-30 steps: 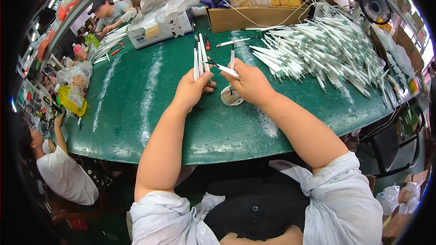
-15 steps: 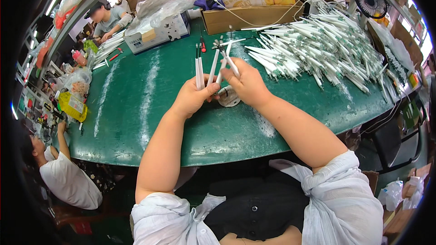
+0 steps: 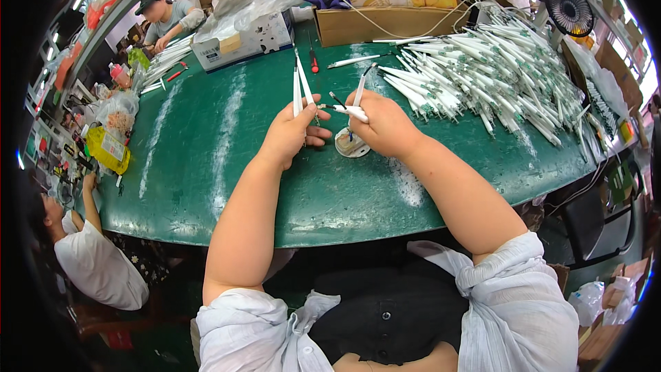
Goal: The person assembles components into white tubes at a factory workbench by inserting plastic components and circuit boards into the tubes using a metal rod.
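"Head view — where are our white sticks [image 3: 297, 93]?"

"Our left hand [image 3: 286, 132] pinches some upright; our right hand [image 3: 387, 125] pinches others, left of the far pile [image 3: 475, 72]."

"Good handling?"

"We should grip steadily — sparing the dark tips [image 3: 336, 98]."

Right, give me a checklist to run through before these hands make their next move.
1. Left hand gripping the left bunch of white sticks: ok.
2. Right hand gripping the right bunch of white sticks: ok.
3. All held sticks lined up one way: not ok; the right bunch points different ways.
4. Red-handled tool clear of both hands: ok.
5. Round pale disc fully visible: not ok; the right hand partly covers it.
6. Right bunch's exact count: cannot tell; fingers hide parts.
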`<action>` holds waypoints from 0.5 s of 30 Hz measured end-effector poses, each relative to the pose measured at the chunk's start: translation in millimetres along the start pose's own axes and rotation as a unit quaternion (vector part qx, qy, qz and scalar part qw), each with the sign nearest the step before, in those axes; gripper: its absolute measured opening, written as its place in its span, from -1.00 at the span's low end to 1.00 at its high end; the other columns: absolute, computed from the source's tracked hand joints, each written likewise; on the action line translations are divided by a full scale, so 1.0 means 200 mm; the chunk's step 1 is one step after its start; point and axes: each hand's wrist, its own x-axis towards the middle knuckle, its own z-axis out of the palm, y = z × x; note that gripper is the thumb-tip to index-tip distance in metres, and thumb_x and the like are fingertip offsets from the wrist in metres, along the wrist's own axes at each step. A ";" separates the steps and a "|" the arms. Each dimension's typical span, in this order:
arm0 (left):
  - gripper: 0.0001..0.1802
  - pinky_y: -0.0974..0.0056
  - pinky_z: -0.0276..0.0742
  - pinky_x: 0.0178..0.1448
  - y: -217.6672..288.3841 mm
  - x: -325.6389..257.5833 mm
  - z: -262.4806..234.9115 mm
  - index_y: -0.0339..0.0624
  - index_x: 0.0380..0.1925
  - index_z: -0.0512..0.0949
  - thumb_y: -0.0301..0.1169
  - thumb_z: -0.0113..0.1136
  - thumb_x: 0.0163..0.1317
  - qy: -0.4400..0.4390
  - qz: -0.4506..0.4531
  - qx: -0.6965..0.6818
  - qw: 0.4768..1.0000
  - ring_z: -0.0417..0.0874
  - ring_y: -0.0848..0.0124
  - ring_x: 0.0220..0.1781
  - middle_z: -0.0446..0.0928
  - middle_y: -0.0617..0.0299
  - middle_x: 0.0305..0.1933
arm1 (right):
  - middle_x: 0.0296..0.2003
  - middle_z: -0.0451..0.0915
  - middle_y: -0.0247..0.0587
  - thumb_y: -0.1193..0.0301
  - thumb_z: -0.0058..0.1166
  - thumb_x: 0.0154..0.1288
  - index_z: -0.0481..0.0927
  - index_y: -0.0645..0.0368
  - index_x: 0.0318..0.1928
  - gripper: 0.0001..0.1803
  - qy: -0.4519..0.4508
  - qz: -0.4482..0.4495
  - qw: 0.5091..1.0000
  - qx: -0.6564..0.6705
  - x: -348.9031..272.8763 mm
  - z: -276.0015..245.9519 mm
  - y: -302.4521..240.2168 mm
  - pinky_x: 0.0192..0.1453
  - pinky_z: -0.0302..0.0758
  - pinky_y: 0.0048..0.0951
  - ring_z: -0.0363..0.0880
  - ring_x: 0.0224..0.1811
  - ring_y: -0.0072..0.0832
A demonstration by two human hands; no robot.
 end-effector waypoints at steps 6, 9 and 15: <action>-0.66 0.46 0.38 -0.35 -0.05 0.04 -0.04 -0.24 0.10 0.39 -0.37 -0.08 0.37 0.010 0.039 0.058 0.998 0.48 0.54 -0.37 0.51 0.23 -0.19 | -0.30 0.52 0.00 0.41 0.02 0.09 0.44 0.23 -0.21 -0.76 -0.042 -0.024 0.998 -0.032 0.01 -0.01 -0.03 -0.13 0.46 -0.17 0.51 -0.23 -0.02; -0.66 0.47 0.35 -0.34 -0.04 0.04 -0.03 -0.27 0.09 0.40 -0.39 -0.07 0.36 0.022 0.052 0.052 0.997 0.43 0.56 -0.39 0.51 0.24 -0.22 | -0.29 0.48 0.00 0.45 0.01 0.11 0.42 0.22 -0.20 -0.78 -0.018 -0.031 0.999 -0.016 -0.01 -0.01 -0.01 -0.15 0.43 -0.19 0.48 -0.23 -0.03; -0.72 0.47 0.36 -0.32 -0.04 0.04 -0.03 -0.26 -0.02 0.45 -0.37 -0.06 0.36 -0.006 0.045 0.080 0.996 0.44 0.56 -0.36 0.48 0.26 -0.26 | -0.27 0.46 0.01 0.46 -0.01 0.12 0.42 0.21 -0.20 -0.79 -0.043 -0.011 0.999 -0.007 0.02 0.02 0.02 -0.15 0.43 -0.21 0.46 -0.22 -0.01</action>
